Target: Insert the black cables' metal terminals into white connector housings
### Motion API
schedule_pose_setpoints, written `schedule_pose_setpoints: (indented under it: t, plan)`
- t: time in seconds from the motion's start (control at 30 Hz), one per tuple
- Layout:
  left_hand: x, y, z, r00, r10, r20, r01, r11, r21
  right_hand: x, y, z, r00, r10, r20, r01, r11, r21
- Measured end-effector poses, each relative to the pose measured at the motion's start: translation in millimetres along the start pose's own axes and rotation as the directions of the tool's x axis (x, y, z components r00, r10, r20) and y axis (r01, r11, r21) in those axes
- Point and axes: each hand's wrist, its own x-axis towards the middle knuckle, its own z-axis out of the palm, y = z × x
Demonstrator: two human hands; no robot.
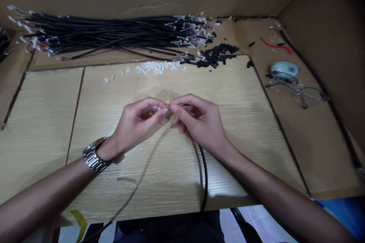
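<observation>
Between the two hands, at the middle of a pale wood-grain table point(42, 121): one small white plastic connector point(168, 102), blocky in shape, pinched at the fingertips with fine wire ends showing just above it. Left hand point(137, 123), fingers curled, thumb and forefinger closed on the connector's left side; a metal link watch point(95, 157) sits on that wrist. Right hand point(199, 121), thumb and forefinger pressed together on the wire ends at the connector's right side, fingertips of both hands touching. One black cable point(203, 174), round and smooth, runs from under the right palm toward the person, its long axis near-upright in the view, the worked end pointing away from the body. Beyond the hands: a scatter of loose white connectors point(155, 67), small and oblong; to their right a heap of short black sleeves point(216, 56), tube-shaped. Farther beyond, a long bundle of black cables point(105, 34), lying left to right, with coloured wires at both ends. Well off to the right of the right hand: wire-framed glasses point(302, 92) and a pale rounded tape measure point(284, 69), on brown cardboard point(299, 152).
</observation>
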Motion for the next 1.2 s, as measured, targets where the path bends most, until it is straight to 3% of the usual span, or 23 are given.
schedule_pose_setpoints:
  t: [0.33,0.47,0.63,0.8,1.03,1.1,1.2]
  plan:
    - [-0.7,-0.5,-1.1,1.000,0.023,-0.003,-0.023,1.000,-0.011,0.8,3.6,1.5,0.999,0.027,0.018,-0.027,1.000,-0.007]
    - [-0.6,-1.7,-1.6,1.000,0.018,-0.001,-0.018,1.000,-0.011,1.5,2.4,3.6,0.999,0.048,0.019,-0.049,0.996,0.070]
    - [0.2,-3.7,-2.4,1.000,0.028,-0.014,-0.028,0.999,-0.029,4.2,-0.1,2.3,0.993,0.087,0.083,-0.102,0.975,0.198]
    - [1.1,-7.0,-3.6,1.000,0.003,-0.023,-0.005,0.997,-0.077,8.7,4.3,-3.1,0.955,0.101,0.280,-0.179,0.946,0.271]
    - [0.9,-5.1,-3.7,1.000,-0.030,-0.001,0.030,0.993,-0.116,9.8,5.1,-2.7,0.953,0.118,0.278,-0.192,0.947,0.258]
    - [0.6,-2.8,-4.2,0.998,-0.047,0.030,0.051,0.986,-0.157,7.8,2.9,-4.1,0.966,0.087,0.245,-0.132,0.976,0.175]
    - [-0.3,-0.7,-5.3,0.998,-0.047,0.030,0.052,0.979,-0.195,4.6,-0.6,-8.8,0.981,-0.135,0.140,0.159,0.971,-0.178]
